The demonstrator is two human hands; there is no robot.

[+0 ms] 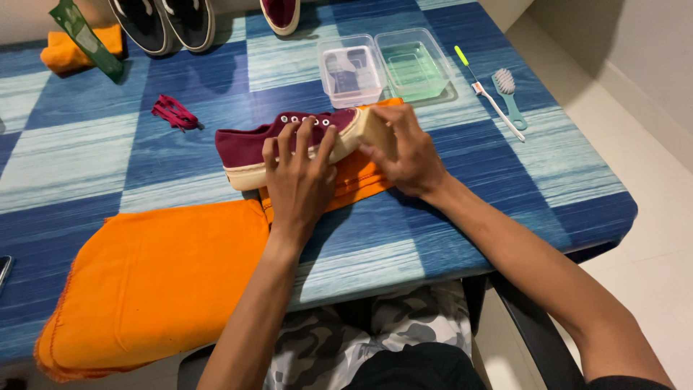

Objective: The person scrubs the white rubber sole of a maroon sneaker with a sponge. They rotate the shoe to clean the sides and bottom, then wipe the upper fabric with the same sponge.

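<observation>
A maroon canvas shoe (253, 141) with a cream sole lies on its side on a small orange cloth (357, 179), toe to the right. My left hand (299, 177) presses down on its laceless upper, fingers spread over the eyelets. My right hand (406, 152) grips a pale sponge block (377, 130) held against the shoe's toe.
A large folded orange cloth (155, 282) lies front left. Two clear tubs (382, 66), one with greenish liquid, stand behind the shoe. A toothbrush (489, 92) and a small teal brush (508, 94) lie to the right. Maroon laces (175, 113), dark shoes (164, 23) and another maroon shoe (280, 14) sit farther back.
</observation>
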